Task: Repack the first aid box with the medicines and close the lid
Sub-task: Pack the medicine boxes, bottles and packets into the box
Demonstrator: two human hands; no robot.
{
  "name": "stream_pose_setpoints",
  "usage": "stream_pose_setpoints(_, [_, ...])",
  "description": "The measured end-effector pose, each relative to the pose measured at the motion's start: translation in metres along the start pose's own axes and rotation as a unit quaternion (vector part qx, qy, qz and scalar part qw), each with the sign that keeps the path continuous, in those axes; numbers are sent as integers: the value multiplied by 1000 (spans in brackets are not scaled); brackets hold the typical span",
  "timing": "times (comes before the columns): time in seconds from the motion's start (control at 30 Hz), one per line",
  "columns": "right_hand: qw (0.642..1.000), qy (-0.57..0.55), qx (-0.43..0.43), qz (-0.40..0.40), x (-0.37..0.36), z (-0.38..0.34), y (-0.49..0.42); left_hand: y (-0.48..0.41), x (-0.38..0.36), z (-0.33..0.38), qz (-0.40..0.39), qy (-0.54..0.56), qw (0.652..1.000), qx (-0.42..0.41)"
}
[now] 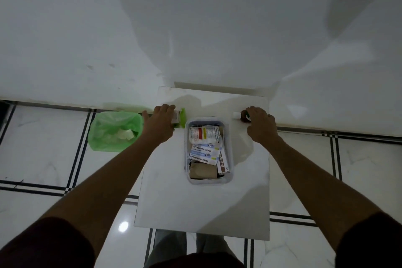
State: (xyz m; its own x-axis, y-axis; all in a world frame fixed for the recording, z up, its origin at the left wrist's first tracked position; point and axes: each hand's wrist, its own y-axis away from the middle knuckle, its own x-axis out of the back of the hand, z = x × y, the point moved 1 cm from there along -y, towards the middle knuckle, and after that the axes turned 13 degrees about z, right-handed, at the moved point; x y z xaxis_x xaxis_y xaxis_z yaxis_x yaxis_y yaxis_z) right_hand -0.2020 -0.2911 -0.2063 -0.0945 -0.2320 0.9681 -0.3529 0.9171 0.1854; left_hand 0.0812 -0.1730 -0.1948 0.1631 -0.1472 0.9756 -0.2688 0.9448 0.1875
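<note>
1. Already the first aid box (208, 150) sits open near the middle of the small white table (174, 202), and it holds a good part of its contents: a sachet with a red and yellow label (203, 134) at the far end, two antiseptic bandage packs (204, 152) over the middle, an ointment carton (223, 162) along the right wall, and a tan bandage roll (203, 172) at the near end.

2. Two items remain outside the box, by the look of it, both at the far end of the table: a green-capped tube (180, 116) just beside the box's far left corner, and a small brown bottle with a white cap (240, 114) a little apart from its far right corner.

3. No lid can be made out anywhere in view, so closing is plainly not done, and where the lid lies cannot be told.

4. The left hand (161, 122) lies over the near end of the tube, fingers curled down; whether it has actually gripped it cannot be told.

5. The right hand (260, 124) rests against the bottle's body, covering most of it and leaving the cap end showing; its hold is likewise unclear.

6. A bin lined with a green bag (115, 130) stands on the floor to the left of the table.
</note>
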Motion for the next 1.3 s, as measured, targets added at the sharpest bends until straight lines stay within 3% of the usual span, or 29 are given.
stream_pose_setpoints(0.2, [998, 38, 16, 53, -9, -3, -1, 8, -9, -4, 39, 54, 996, 60])
stream_pose_setpoints(0.37, [997, 0, 11, 72, -11, -3, 7, 17, -9, -9, 103, 125, 982, 102])
stream_pose_setpoints(0.73, [974, -151, -10, 170, 30, -24, 23, 42, 51, 16, 260, 155, 953, 18])
stream_pose_setpoints(1.0, [953, -253, 72, 149, 58, -52, 30, 82, 40, 66, 130, 112, 963, -207])
stream_pose_setpoints(1.3, [968, -158, 186, 58, 48, -90, 40, 102, 19, 62, 102, 78, 975, -180])
